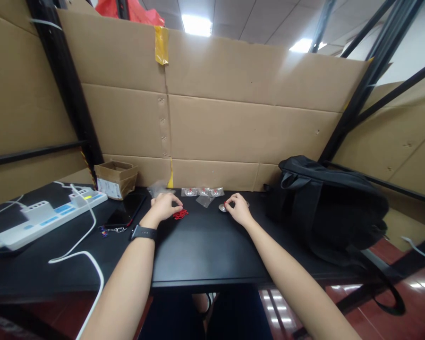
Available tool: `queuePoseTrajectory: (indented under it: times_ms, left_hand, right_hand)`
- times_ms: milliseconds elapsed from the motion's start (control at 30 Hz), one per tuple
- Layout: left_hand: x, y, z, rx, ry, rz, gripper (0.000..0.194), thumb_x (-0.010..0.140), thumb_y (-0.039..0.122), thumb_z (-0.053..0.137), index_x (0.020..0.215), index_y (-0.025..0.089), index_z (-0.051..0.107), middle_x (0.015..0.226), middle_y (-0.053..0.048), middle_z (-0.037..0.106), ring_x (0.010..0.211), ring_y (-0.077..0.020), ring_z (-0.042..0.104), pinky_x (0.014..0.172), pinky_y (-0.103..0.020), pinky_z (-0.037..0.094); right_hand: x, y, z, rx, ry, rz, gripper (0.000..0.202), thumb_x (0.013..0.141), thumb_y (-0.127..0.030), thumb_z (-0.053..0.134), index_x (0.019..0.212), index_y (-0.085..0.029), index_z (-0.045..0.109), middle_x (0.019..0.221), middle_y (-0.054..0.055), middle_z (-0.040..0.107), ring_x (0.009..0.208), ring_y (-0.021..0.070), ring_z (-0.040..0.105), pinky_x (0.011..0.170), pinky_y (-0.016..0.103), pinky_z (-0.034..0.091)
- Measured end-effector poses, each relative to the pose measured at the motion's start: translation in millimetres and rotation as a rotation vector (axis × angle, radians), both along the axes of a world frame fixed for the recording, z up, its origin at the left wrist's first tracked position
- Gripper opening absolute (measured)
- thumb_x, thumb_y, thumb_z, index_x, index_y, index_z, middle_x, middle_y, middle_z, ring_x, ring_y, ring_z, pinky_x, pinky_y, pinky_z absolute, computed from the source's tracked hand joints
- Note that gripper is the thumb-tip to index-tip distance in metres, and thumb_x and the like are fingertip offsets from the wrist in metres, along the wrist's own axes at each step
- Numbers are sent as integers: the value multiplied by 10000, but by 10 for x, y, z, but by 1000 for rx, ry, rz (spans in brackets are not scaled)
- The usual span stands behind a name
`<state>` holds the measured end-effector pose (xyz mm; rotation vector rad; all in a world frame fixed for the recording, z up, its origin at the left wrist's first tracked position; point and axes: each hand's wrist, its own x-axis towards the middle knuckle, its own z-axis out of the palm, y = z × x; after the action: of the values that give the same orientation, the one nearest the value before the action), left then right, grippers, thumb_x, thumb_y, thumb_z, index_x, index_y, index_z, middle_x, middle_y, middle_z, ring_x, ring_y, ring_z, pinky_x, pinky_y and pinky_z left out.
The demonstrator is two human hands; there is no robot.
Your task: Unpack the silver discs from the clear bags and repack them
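My left hand [165, 208] is at the edge of a small pile of red cord [180, 214], its thumb and forefinger pinched together at the strands. On the right, my right hand [239, 209] closes its fingertips over a shiny round silver disc [222, 208] lying on the black table. A bit of red shows between those fingertips. Part of another shiny edge peeks out behind that hand. Beyond both hands, several clear packets [202, 191] form a row, with silver round pieces and red spots inside. A clear plastic bag [205, 201] lies just in front of them.
A crumpled clear bag [160, 188] sits behind my left hand. Leftward are a phone [125, 210], a keychain [115, 230], an open cardboard box [116, 177] and a white power strip [53, 222] with cables. A black backpack [326, 208] stands at right; cardboard walls [219, 123] surround the table [208, 259].
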<state>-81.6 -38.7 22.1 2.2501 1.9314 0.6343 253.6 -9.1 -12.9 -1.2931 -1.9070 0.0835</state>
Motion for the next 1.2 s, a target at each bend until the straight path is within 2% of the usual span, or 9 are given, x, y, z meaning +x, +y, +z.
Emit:
queuePoseTrajectory:
  times_ms: [300, 400, 500, 600, 767, 900, 1000, 1100, 1200]
  left_hand:
    - [141, 60, -106, -6, 54, -47, 117, 719, 362, 725, 813, 337, 789, 1061, -53, 729, 1132, -337, 524, 963, -464, 358]
    - [153, 62, -125, 11, 28, -26, 118, 691, 368, 752, 793, 316, 782, 1043, -60, 724, 1117, -340, 519, 966, -486, 347]
    - [173, 46, -126, 4, 18, -30, 76, 699, 346, 746, 757, 308, 778, 1014, -58, 725, 1101, -343, 522, 962, -510, 335]
    - [194, 28, -113, 2, 27, -34, 65, 723, 329, 715, 732, 307, 776, 1004, -50, 732, 1095, -339, 528, 952, -490, 343]
    - [204, 10, -78, 15, 50, -22, 121, 762, 346, 658, 729, 301, 766, 1014, -36, 741, 1096, -326, 547, 921, -432, 370]
    - [206, -33, 1, 59, 24, -12, 148, 786, 371, 627, 778, 285, 748, 1045, -37, 741, 1129, -319, 557, 902, -404, 378]
    - [231, -82, 82, 119, -55, -13, 186, 837, 385, 572, 842, 267, 716, 969, -28, 758, 1034, -272, 627, 869, -368, 400]
    - [278, -109, 129, 127, -194, -84, 222, 854, 425, 559, 886, 251, 694, 858, -2, 769, 842, -208, 686, 829, -318, 434]
    - [339, -107, 122, 133, -279, -155, 246, 833, 453, 588, 872, 242, 709, 884, -8, 776, 854, -204, 702, 822, -294, 462]
  right_hand:
    - [43, 61, -22, -12, 14, 28, 106, 817, -305, 688, 829, -212, 738, 939, 41, 604, 906, 200, 589, 885, 359, 459]
    - [195, 110, 17, 25, 52, 29, 182, 864, -365, 639, 899, -213, 734, 953, 51, 623, 911, 204, 600, 868, 351, 475]
    - [450, 175, 33, 36, 22, -83, 192, 890, -304, 577, 962, -207, 726, 1012, 70, 641, 959, 216, 603, 909, 368, 468]
    - [680, 212, 2, -67, -44, -199, 292, 814, -284, 658, 1095, -212, 701, 1151, 90, 643, 1037, 240, 602, 948, 397, 454]
    - [784, 217, -57, -234, -98, -209, 527, 764, -410, 733, 1251, -236, 629, 1277, 104, 641, 1173, 289, 584, 983, 439, 433]
    - [763, 226, -61, -278, -122, -204, 502, 761, -345, 743, 1241, -254, 629, 1229, 90, 681, 1151, 279, 614, 947, 417, 453]
    - [768, 227, -54, -269, -118, -195, 472, 767, -315, 736, 1225, -260, 635, 1175, 78, 711, 1101, 264, 645, 909, 394, 469]
    - [773, 214, -40, -261, -132, -196, 408, 764, -307, 737, 1165, -280, 673, 1157, 60, 724, 1077, 266, 656, 895, 395, 472]
    - [766, 192, -20, -261, -142, -197, 307, 776, -300, 719, 1083, -297, 716, 1121, 45, 740, 1061, 283, 660, 887, 411, 468]
